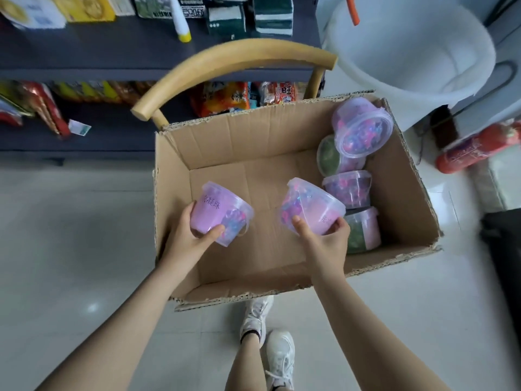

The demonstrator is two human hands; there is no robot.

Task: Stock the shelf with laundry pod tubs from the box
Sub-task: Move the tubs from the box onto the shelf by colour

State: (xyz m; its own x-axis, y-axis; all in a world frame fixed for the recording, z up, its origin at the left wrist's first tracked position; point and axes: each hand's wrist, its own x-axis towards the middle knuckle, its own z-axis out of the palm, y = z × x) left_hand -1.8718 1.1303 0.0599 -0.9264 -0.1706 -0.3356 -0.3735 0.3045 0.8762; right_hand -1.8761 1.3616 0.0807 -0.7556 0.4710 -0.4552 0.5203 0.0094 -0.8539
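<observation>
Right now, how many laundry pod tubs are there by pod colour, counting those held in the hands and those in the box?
Pink-pod tubs: 4 (2 held, 2 in the box)
Green-pod tubs: 2 (both in the box)
Total: 6

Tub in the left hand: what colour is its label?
Lilac-pink label with dark handwriting; the head view shows it best.

You've got a wooden chair point(225, 56) with a curved backrest at top centre, and a big white bucket point(408, 52) just right of it. Red fire extinguisher point(476, 146) at far right, on pale tiled floor point(70, 249). Snack packets point(222, 98) behind the chair. Your white sneakers point(277, 359) at bottom.
</observation>
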